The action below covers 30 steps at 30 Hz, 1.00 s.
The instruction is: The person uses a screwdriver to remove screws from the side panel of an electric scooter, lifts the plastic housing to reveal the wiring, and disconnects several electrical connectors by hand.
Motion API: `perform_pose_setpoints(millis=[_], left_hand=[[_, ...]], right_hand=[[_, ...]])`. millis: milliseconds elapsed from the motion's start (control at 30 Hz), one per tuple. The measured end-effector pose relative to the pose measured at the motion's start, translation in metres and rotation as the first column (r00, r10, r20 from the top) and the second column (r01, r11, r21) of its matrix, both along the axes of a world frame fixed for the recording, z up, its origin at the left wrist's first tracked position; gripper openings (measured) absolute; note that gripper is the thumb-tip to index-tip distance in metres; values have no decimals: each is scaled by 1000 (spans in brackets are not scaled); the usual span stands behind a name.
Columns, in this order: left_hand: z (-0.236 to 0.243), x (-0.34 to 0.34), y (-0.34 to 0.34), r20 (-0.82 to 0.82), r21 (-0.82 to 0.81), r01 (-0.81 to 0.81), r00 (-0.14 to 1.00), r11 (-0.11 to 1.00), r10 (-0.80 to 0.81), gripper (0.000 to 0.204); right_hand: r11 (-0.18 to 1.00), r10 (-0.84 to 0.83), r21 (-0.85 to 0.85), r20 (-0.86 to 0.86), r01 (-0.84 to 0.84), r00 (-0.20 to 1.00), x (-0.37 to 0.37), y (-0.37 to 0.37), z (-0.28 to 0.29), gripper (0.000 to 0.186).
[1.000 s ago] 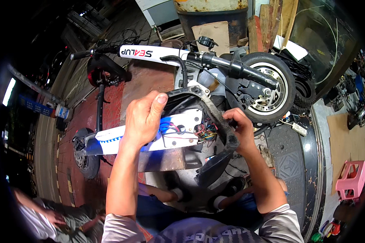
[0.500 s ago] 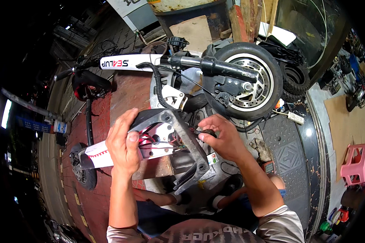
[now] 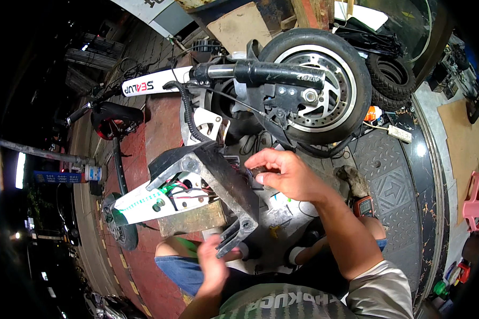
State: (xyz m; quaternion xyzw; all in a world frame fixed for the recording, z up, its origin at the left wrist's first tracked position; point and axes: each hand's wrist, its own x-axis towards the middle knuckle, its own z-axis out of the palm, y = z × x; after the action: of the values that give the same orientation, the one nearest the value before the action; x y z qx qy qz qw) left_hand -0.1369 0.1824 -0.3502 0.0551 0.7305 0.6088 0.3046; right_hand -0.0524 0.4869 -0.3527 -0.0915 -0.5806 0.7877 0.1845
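Observation:
An electric scooter lies on its side, its white deck [image 3: 143, 204] with wires and a lit green strip across a wooden block [image 3: 191, 218]. At the deck's end stands a black plastic and grey metal bracket [image 3: 226, 183], angled with bolt holes. My left hand [image 3: 213, 266], smeared by motion, is at the bracket's lower end; whether it touches is unclear. Behind the bracket's upper right side, my right hand [image 3: 282, 173] has curled fingers with thumb and forefinger brought together near dark wires; what they pinch is hard to make out.
The scooter's front wheel [image 3: 351, 101] with its brake disc lies beyond my hands. A stone [image 3: 352, 181] and an orange-cased meter [image 3: 363, 206] are to the right, near a pink stool [image 3: 475, 204]. Spare tyres [image 3: 391, 80] are stacked at the far right.
My left hand has left the deck and upper bracket and moved down to its lower end. The bracket appears lower and further left. The deck's strip light turned from red to green.

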Motion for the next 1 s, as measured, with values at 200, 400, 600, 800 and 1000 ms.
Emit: perform_pose_setpoints(millis=[200, 400, 600, 800, 1000], left_hand=[[-83, 7, 99, 292, 368, 219, 895, 904, -336, 27], [-60, 1, 194, 470, 618, -239, 876, 749, -109, 31], [-64, -2, 197, 583, 754, -379, 762, 537, -281, 38], [-44, 3, 192, 700, 677, -514, 671, 526, -245, 33], [-42, -2, 182, 837, 535, -677, 508, 505, -206, 29]], right_hand=[[998, -35, 44, 3, 35, 999, -5, 10, -11, 26], [996, -51, -60, 238, 67, 970, -15, 13, -8, 19], [969, -153, 224, 227, 102, 962, -20, 10, -18, 12], [728, -316, 627, -50, 276, 947, -21, 4, 7, 21], [738, -263, 609, -137, 291, 955, -26, 7, 14, 29]])
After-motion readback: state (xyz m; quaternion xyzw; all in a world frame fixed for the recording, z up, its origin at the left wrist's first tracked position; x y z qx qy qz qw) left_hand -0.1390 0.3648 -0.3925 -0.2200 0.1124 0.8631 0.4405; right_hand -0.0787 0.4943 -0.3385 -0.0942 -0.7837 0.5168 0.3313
